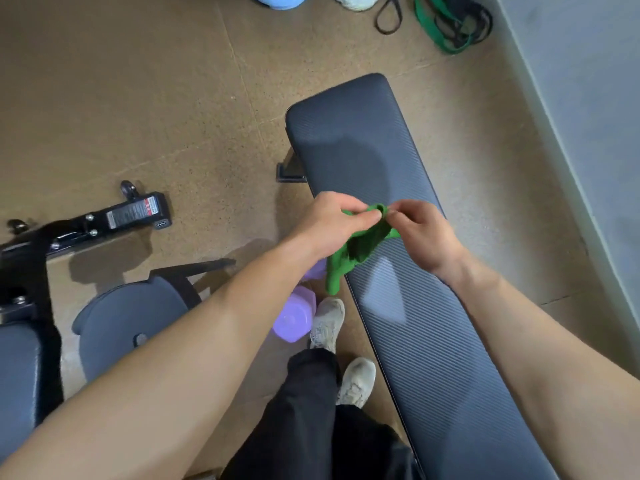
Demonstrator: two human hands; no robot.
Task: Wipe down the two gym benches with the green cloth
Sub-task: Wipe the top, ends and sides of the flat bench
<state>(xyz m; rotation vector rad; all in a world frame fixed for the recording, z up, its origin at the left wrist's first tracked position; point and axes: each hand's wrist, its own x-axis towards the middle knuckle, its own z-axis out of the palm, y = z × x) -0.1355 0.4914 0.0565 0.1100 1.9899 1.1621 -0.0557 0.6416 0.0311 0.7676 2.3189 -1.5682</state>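
Note:
A long dark grey padded bench (398, 161) runs from the centre top down to the lower right. Above its left edge I hold the green cloth (356, 251) with both hands. My left hand (332, 223) pinches its top edge from the left, and my right hand (422, 230) pinches the same edge from the right. The cloth hangs crumpled below my fingers, its lower end dangling past the bench's side. A second bench with grey pads (128, 323) and a black frame (104, 220) stands at the lower left.
A purple dumbbell (294, 317) lies on the brown floor (138, 98) beside my feet (356, 379). Green and black resistance bands (446, 19) lie at the top right near a grey wall (588, 98). A pale blue object (278, 0) sits at the top edge.

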